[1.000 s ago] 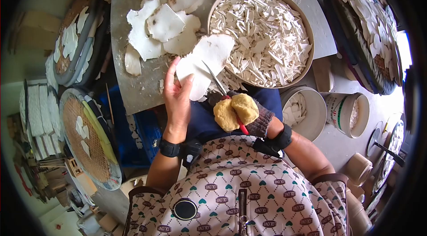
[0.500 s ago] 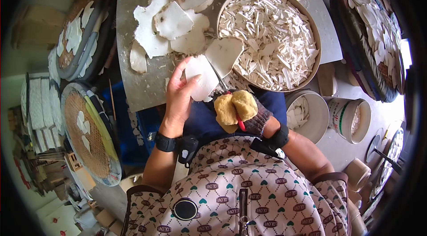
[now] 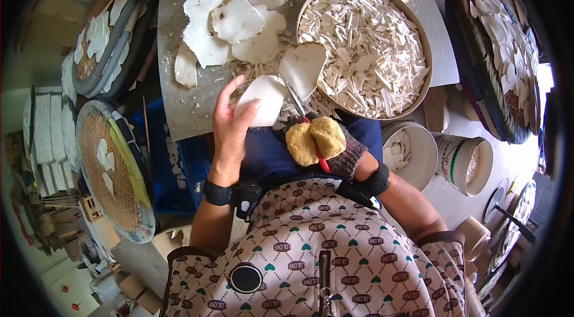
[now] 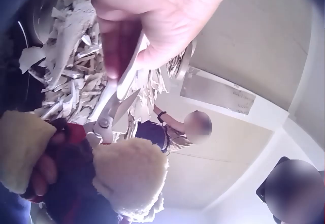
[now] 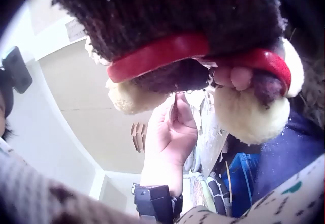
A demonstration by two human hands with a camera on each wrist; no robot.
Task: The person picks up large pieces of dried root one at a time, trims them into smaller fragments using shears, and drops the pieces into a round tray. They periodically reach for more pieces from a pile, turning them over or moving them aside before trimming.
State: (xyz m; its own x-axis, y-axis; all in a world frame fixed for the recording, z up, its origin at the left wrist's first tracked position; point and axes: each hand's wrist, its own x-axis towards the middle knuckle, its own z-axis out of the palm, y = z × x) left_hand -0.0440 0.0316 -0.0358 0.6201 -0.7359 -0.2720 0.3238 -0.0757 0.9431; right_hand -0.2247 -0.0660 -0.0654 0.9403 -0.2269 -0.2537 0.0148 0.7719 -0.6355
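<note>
My left hand (image 3: 230,129) pinches a small white flat sheet (image 3: 261,100) between thumb and fingers, above my lap at the table's near edge. In a dark knitted glove, my right hand (image 3: 348,161) grips scissors (image 3: 294,99) with red handles (image 5: 157,56), padded with yellow sponge lumps (image 3: 327,138). The scissor blades (image 4: 111,117) are spread, right at the lower edge of the sheet, in the left wrist view. Just beyond the blades, a brown-edged white sheet (image 3: 303,69) leans by the rim of the round tub (image 3: 426,72), which is full of white slivers.
More white sheets (image 3: 237,18) and crumbs lie on the grey metal table (image 3: 173,108). Two buckets (image 3: 427,164) stand right of my lap. Round woven trays (image 3: 116,179) stand at both sides, and a blue crate (image 3: 179,167) is at lower left. Other people (image 4: 175,127) appear in the left wrist view.
My left hand has shifted slightly, and its sheet now looks smaller and more rounded. That sheet and the brown-edged one, overlapping in view a second ago, now show apart. My right hand keeps the scissors.
</note>
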